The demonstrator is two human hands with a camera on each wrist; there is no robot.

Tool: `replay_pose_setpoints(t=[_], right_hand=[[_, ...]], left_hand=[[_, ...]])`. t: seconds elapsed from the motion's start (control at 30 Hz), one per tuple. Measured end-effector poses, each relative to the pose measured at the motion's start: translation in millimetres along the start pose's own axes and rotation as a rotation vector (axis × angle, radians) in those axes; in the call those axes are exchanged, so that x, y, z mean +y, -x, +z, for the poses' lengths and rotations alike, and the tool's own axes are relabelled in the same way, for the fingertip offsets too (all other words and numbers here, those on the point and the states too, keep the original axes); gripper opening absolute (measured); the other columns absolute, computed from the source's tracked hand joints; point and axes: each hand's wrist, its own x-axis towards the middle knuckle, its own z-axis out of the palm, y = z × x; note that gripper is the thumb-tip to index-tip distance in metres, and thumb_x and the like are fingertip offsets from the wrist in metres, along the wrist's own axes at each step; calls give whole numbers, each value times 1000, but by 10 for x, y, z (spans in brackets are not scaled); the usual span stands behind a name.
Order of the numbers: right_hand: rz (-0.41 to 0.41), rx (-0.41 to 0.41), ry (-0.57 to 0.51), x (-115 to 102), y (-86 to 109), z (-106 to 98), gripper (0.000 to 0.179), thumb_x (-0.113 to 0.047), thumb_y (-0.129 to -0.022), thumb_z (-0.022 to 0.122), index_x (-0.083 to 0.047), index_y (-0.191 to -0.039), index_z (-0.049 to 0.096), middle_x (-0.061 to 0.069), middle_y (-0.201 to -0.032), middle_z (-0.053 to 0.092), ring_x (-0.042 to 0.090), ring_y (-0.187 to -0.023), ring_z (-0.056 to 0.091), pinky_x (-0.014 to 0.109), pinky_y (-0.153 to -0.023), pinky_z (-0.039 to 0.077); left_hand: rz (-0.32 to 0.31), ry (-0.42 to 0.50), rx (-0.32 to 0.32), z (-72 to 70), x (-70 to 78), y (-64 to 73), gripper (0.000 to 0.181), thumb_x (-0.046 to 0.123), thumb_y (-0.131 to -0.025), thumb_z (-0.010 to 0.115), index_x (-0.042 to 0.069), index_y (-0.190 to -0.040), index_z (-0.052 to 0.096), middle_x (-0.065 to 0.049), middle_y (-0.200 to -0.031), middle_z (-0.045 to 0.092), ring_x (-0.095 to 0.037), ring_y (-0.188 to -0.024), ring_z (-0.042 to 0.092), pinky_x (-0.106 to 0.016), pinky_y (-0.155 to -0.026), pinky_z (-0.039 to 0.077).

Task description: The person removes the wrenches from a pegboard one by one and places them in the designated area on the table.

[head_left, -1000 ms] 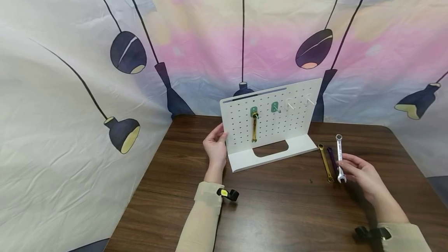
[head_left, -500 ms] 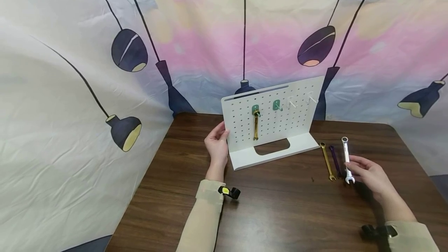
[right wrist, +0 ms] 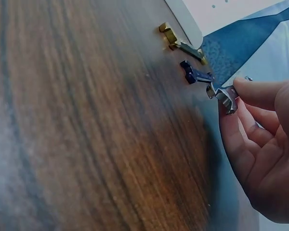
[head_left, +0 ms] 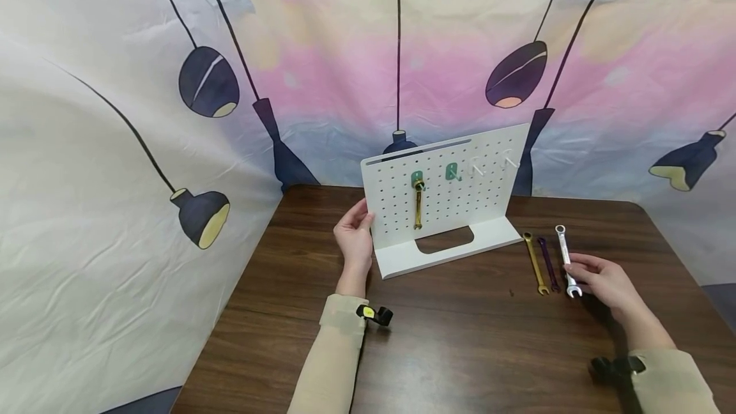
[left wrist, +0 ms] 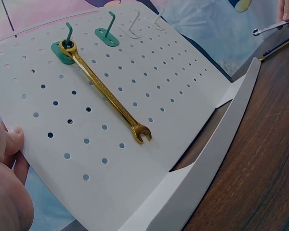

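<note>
My left hand [head_left: 353, 238] grips the left edge of a white pegboard stand [head_left: 391, 209], thumb on its front face. A gold combination wrench [left wrist: 106, 91] hangs by its ring end from the leftmost green hook [left wrist: 69, 32], open end down. To the right of the stand, my right hand [head_left: 604, 283] pinches a silver combination wrench [head_left: 564, 248] between thumb and fingers, its ring end pointing away from me. Left of it, a purple wrench [head_left: 549, 264] and another gold wrench [head_left: 535, 264] lie side by side on the table.
A second green hook [head_left: 453, 172] and two pale hooks, one a white hook [head_left: 476, 167], stick out of the board bearing nothing. The brown wooden table [head_left: 460, 350] reaches back to a patterned cloth [head_left: 345, 69] with printed lamps.
My right hand has moved the silver wrench slightly right, away from the purple one, leaving a gap between them. The left hand keeps its hold on the pegboard stand.
</note>
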Motion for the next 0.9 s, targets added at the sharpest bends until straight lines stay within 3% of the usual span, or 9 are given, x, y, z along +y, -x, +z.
replay_pose_setpoints(t=[0.17, 0.6, 0.9], right_hand=[[8, -7, 6, 28, -36, 18, 63, -26, -111, 62, 21, -148, 43, 32, -127, 69, -6, -85, 65, 25, -73, 60], [25, 31, 60, 3, -58, 28, 59, -25, -111, 61, 20, -147, 45, 33, -128, 66, -8, -84, 62, 24, -72, 59], [35, -17, 61, 15, -80, 6, 58, -23, -113, 56, 20, -149, 42, 40, -136, 59, -10, -87, 60, 21, -74, 58]], left_hand=[[-9, 3, 7, 8, 8, -13, 28, -9, -90, 79, 4, -116, 83, -9, -103, 81, -12, -87, 72, -23, -72, 56], [5, -2, 1, 0, -12, -14, 28, -10, -91, 78, 4, -115, 83, -10, -103, 81, -13, -87, 72, -22, -73, 56], [1, -12, 11, 3, -7, -2, 28, -10, -91, 78, 4, -115, 83, -10, -103, 81, -14, -87, 71, -23, -72, 56]])
